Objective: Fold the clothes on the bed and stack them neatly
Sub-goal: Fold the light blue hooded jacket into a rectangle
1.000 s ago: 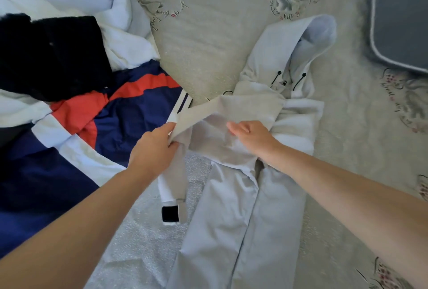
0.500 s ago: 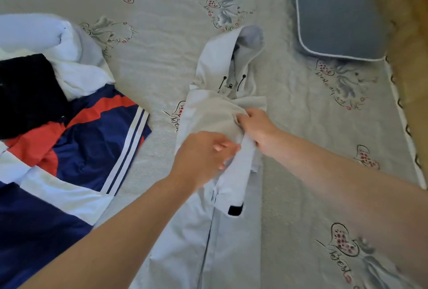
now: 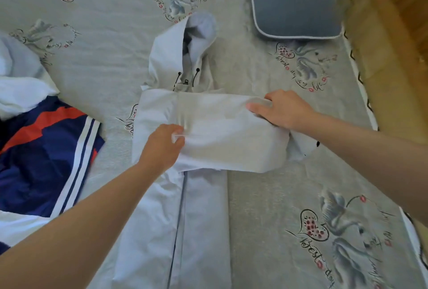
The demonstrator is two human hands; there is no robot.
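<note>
Risk: sleeve laid across jacket chest may slide or bunch if either hand lets go early; slick fabric, cuff overhanging at 3 o'clock. Left hand pinches sleeve fold, fingers curled. Right hand grips sleeve end, thumb on top. Jacket flat on bed, between hands; unfolded clothes at 9 o'clock.

A grey printed bedsheet bears a blue-grey pillow, with wood flooring beside.
</note>
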